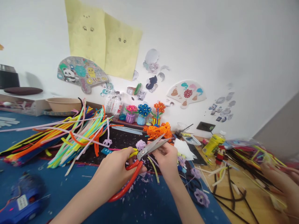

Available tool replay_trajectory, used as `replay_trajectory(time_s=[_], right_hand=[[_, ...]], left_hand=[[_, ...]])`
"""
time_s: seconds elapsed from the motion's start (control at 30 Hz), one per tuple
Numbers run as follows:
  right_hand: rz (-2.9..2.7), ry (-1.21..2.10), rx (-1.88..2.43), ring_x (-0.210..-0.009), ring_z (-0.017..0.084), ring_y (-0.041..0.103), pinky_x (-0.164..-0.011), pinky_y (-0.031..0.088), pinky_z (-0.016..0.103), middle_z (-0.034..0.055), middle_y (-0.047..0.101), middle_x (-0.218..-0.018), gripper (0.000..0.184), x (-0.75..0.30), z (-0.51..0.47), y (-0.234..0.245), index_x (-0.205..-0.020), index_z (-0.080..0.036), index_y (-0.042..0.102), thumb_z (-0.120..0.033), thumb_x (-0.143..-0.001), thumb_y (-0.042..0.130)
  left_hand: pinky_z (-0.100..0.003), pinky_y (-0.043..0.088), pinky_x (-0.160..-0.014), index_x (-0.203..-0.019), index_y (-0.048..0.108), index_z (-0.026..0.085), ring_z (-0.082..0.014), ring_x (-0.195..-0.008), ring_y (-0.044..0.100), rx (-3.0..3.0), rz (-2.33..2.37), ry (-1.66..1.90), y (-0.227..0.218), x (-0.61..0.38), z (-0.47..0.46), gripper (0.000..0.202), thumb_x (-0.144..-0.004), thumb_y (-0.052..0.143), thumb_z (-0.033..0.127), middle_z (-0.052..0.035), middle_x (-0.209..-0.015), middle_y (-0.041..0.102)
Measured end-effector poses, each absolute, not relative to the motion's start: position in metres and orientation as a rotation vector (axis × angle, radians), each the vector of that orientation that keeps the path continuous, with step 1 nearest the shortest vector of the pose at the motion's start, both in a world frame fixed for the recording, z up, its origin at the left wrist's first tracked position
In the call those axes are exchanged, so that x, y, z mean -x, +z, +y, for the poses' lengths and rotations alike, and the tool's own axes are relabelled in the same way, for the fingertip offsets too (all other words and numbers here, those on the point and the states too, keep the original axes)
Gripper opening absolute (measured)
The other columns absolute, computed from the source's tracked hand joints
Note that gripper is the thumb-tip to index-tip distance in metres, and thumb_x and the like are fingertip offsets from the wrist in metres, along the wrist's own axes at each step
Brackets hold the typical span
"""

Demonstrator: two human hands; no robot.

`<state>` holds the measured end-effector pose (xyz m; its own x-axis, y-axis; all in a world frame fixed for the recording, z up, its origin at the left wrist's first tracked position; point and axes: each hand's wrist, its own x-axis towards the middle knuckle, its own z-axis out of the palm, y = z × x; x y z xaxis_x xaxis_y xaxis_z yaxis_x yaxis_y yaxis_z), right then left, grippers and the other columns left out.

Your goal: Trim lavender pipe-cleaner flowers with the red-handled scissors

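Note:
My left hand (118,169) is closed around a pair of scissors (150,147) with red handles and open metal blades pointing up and right. A yellow fuzzy stem (133,153) also shows at its fingers. Beside the blades, my right hand (166,155) is pinched closed; what it holds is mostly hidden behind the blades and too small to make out. A lilac pipe-cleaner flower (140,145) lies just behind the scissors. Purple fuzz clippings (143,180) are scattered on the blue mat (77,189) below my hands.
A big pile of coloured pipe cleaners (79,137) lies left. Orange pipe-cleaner loops (158,130) and potted pipe-cleaner flowers (144,112) stand behind. More lilac flowers (202,197) lie right. A blue glue gun (23,202) rests front left. Another person's hand (277,177) is at far right.

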<state>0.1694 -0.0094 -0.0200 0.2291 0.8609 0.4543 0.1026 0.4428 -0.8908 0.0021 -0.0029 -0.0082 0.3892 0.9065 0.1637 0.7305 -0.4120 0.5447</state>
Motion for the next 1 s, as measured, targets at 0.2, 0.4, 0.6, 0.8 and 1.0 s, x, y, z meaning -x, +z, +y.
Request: replay_trajectory(time_s=[0.2,0.4,0.6,0.8,1.0], right_hand=[[-1.223,0.669,0.966,-0.065,0.02,0.07,-0.063,0.058,0.03,0.0053,0.074,-0.072,0.01,-0.1703,-0.0063,-0.022,-0.077,-0.015,0.072,-0.019,-0.071,0.067],[-1.217,0.652,0.981,-0.052,0.017,0.065,-0.053,0.054,0.026,0.0027,0.071,-0.061,0.008,-0.1708,-0.0057,-0.0207,-0.072,-0.016,0.074,-0.017,-0.069,0.067],[-1.246,0.608,1.057,-0.05,0.016,0.062,-0.049,0.052,0.025,0.0021,0.071,-0.061,0.013,-0.1707,-0.0083,-0.0184,-0.074,-0.016,0.076,-0.019,-0.071,0.063],[-1.284,0.58,1.076,-0.051,0.016,0.061,-0.049,0.05,0.026,0.0025,0.07,-0.061,0.014,-0.1725,-0.0069,-0.0198,-0.074,-0.016,0.076,-0.021,-0.072,0.063],[-1.338,0.573,1.069,-0.054,0.016,0.061,-0.052,0.05,0.025,0.002,0.068,-0.059,0.014,-0.1758,-0.0052,-0.0216,-0.069,-0.016,0.073,-0.022,-0.075,0.062]], left_hand=[[-0.023,0.026,-0.052,-0.073,0.052,0.024,-0.0163,-0.062,0.055,-2.293,1.425,0.595,-0.0072,-0.0022,-0.0003,0.032,-0.074,0.056,0.056,0.0028,-0.069,0.063],[-0.023,0.024,-0.052,-0.081,0.059,0.027,-0.0175,-0.068,0.059,-2.312,1.461,0.588,-0.0062,0.0002,0.0006,0.029,-0.072,0.059,0.055,0.0028,-0.075,0.067],[-0.023,0.023,-0.051,-0.08,0.059,0.026,-0.0176,-0.067,0.059,-2.325,1.477,0.566,-0.0049,0.0001,0.0003,0.028,-0.074,0.056,0.053,0.0012,-0.074,0.068],[-0.023,0.023,-0.051,-0.079,0.058,0.026,-0.0169,-0.062,0.057,-2.364,1.502,0.584,-0.0055,0.0009,0.001,0.031,-0.074,0.055,0.057,0.002,-0.071,0.066],[-0.022,0.024,-0.05,-0.075,0.055,0.025,-0.0162,-0.059,0.056,-2.389,1.52,0.589,-0.0088,0.0024,0.0017,0.034,-0.076,0.052,0.059,0.0023,-0.069,0.065]])
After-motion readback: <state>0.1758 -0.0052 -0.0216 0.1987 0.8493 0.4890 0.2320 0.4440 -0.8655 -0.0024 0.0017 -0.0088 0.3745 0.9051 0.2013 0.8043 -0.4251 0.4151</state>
